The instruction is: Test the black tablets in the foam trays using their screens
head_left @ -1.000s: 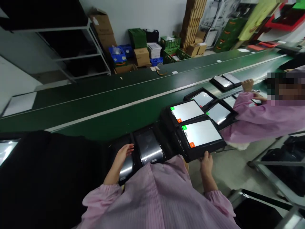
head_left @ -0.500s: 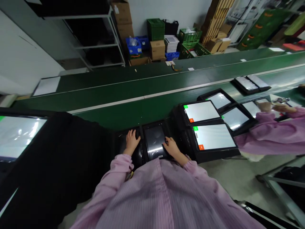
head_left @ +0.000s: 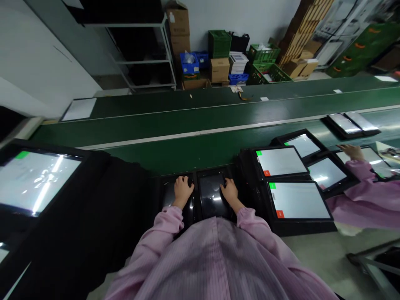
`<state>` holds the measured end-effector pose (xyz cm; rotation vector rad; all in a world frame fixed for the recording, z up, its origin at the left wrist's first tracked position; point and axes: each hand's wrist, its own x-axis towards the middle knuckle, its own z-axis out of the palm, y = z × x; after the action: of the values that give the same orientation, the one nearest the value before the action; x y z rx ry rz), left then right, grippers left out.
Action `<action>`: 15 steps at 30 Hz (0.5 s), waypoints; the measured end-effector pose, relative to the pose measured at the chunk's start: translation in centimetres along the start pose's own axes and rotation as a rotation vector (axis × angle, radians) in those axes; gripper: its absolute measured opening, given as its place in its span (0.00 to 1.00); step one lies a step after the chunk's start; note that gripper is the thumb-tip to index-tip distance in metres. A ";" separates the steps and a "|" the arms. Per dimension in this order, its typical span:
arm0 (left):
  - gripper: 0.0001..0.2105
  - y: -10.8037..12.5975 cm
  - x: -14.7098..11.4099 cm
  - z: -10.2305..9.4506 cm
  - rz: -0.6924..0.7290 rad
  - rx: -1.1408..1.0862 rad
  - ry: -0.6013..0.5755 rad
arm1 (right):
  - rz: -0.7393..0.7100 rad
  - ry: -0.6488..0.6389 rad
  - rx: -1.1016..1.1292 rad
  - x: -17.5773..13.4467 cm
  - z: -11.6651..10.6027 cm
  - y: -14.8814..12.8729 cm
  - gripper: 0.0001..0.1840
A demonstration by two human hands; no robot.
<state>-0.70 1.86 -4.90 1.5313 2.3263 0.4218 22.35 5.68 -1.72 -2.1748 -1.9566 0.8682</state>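
Observation:
Two black-framed panels with dark glossy screens lie side by side in front of my body. My left hand [head_left: 183, 191] rests over the right part of the left panel [head_left: 168, 195], palm down, fingers bent and thumb apart toward the gap between the panels. At the right edge of the middle panel [head_left: 212, 196] is my right hand [head_left: 230, 191], with its thumb on the rim and its fingers curled along the side. The fingers' undersides are hidden. To the right, two lit panels [head_left: 283, 161] [head_left: 300, 200] show white screens with green and red corner marks.
A large lit screen [head_left: 40, 177] and black cloth [head_left: 125, 200] stand at left. Beyond runs a green conveyor [head_left: 156, 143]. More panels [head_left: 329, 173] lie at right, where a co-worker's hand [head_left: 353, 152] reaches over a screen. Crates [head_left: 219, 43] and boxes stand behind.
The view has shifted, so the scene sits farther right and slightly lower. My hands stay at the same panels. The co-worker's hand is now stretched over a screen.

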 end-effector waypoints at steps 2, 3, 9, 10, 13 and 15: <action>0.11 -0.1 -0.1 0.1 -0.002 0.000 -0.004 | 0.014 0.000 0.001 0.1 0.2 0.1 0.19; 0.11 -0.1 -0.1 0.1 -0.003 -0.003 -0.006 | 0.023 -0.001 0.002 0.3 0.3 0.1 0.19; 0.11 -0.1 0.3 0.9 -0.016 -0.070 0.003 | 0.014 0.008 0.036 1.6 0.1 0.5 0.20; 0.11 -0.1 0.4 1.0 -0.018 -0.094 0.014 | -0.002 0.014 0.051 1.7 0.1 0.7 0.20; 0.16 -1.0 -0.2 0.6 -0.031 -0.189 0.069 | -0.073 0.054 0.113 1.1 0.4 1.7 0.20; 0.20 -2.7 -1.9 -0.1 -0.069 -0.251 0.122 | -0.119 0.092 0.162 -0.3 0.9 3.2 0.21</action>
<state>-2.29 -0.93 -5.73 1.3368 2.3030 0.7771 24.72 4.58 -3.76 -1.9521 -1.8796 0.8597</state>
